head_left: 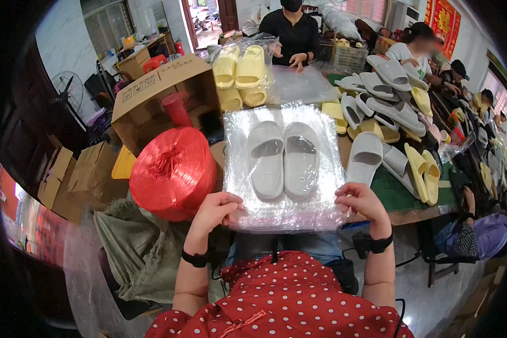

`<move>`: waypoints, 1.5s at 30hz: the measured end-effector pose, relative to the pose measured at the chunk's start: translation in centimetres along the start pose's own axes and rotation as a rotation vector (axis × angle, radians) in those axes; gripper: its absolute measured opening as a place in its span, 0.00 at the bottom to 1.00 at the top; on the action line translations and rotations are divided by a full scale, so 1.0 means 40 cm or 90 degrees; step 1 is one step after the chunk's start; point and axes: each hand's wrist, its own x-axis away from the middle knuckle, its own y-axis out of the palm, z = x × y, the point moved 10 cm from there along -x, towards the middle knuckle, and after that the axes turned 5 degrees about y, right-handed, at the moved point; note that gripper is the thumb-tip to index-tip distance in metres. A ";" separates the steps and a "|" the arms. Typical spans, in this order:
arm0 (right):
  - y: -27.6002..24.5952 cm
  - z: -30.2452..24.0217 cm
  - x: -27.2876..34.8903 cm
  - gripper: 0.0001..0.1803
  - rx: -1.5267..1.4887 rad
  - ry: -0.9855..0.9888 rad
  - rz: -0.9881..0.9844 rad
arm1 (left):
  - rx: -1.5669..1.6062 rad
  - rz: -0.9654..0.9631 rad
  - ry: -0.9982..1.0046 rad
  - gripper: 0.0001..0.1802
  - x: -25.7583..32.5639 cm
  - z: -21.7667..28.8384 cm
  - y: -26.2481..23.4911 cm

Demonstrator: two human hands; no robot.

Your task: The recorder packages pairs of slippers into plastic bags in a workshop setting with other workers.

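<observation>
Head view: left hand and right hand pinch the clear plastic bag along its sides, where uneven tugging could skew the grey slide sandals

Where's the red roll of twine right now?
In the head view, the red roll sits left of centre, in front of the open cardboard box and just beyond the left hand.

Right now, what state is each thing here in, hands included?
Left hand: pinching the bag's near left edge
Right hand: pinching its near right edge
Clear bag: spread flat
Grey slippers: side by side, toes pointing away
Red twine: wound up
Cardboard box: open
Green sack: crumpled
Slipper pile: loose, heaped
Door: open
Fan: standing, running unclear
</observation>
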 end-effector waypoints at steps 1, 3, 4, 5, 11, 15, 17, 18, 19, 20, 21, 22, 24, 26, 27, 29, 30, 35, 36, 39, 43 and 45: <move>-0.003 -0.007 0.004 0.11 -0.003 0.000 0.004 | 0.056 0.019 0.010 0.14 0.007 0.012 -0.006; -0.028 -0.055 0.015 0.07 -0.070 -0.083 0.063 | 0.111 0.037 0.021 0.11 0.016 0.037 -0.006; -0.033 -0.089 0.026 0.03 -0.077 -0.144 0.085 | 0.148 0.078 0.082 0.09 0.017 0.069 -0.015; -0.032 -0.094 0.021 0.03 -0.078 -0.145 0.086 | 0.185 0.119 0.142 0.07 0.022 0.102 -0.025; -0.097 -0.177 0.068 0.05 -0.114 -0.505 0.322 | 0.111 0.251 0.390 0.06 0.014 0.197 -0.040; -0.069 -0.138 0.108 0.08 0.095 -0.594 0.513 | -0.104 0.296 0.620 0.11 0.052 0.213 -0.005; -0.072 -0.058 0.071 0.06 -0.093 -0.541 0.489 | -0.134 0.282 0.605 0.10 0.039 0.185 0.030; -0.056 -0.018 0.043 0.07 -0.237 -0.464 0.415 | -0.043 0.259 0.532 0.08 0.027 0.156 0.045; -0.033 0.017 0.011 0.11 -0.375 -0.383 0.337 | -0.044 0.262 0.533 0.08 0.027 0.145 0.056; -0.019 0.013 0.012 0.11 -0.375 -0.385 0.335 | 0.004 0.248 0.519 0.07 0.016 0.124 0.063; 0.026 -0.003 0.008 0.16 -0.380 -0.303 0.315 | 0.051 0.235 0.505 0.05 0.010 0.105 0.068; 0.061 -0.006 0.003 0.21 -0.383 -0.224 0.299 | 0.259 0.190 0.341 0.04 -0.029 0.043 0.091; 0.089 -0.029 0.006 0.25 -0.288 -0.211 0.344 | 0.268 0.227 0.272 0.05 -0.039 0.040 0.104; 0.082 -0.015 -0.007 0.31 -0.148 -0.215 0.424 | 0.278 0.263 0.206 0.07 -0.050 0.045 0.120; 0.082 0.013 -0.030 0.31 -0.147 -0.219 0.424 | 0.314 0.275 0.167 0.09 -0.055 0.044 0.133; 0.081 0.053 -0.059 0.33 -0.051 -0.180 0.446 | 0.386 0.303 0.086 0.14 -0.057 0.027 0.150; 0.107 0.065 -0.070 0.34 -0.077 -0.089 0.402 | 0.320 0.347 0.070 0.17 -0.079 -0.042 0.128; 0.127 0.048 -0.040 0.34 -0.231 -0.226 0.384 | 0.413 0.356 0.157 0.20 -0.075 -0.012 0.138; 0.125 0.030 -0.020 0.34 -0.232 -0.265 0.410 | 0.509 0.331 0.160 0.21 -0.073 -0.006 0.149; 0.117 -0.013 0.005 0.33 -0.146 -0.329 0.479 | 0.365 0.137 0.205 0.25 -0.069 0.049 0.202; 0.161 -0.077 0.048 0.36 0.080 -0.338 0.539 | 0.587 0.034 0.143 0.28 -0.036 0.084 0.301; 0.202 -0.087 0.048 0.35 0.071 -0.362 0.466 | 0.561 0.125 0.147 0.29 -0.019 0.077 0.303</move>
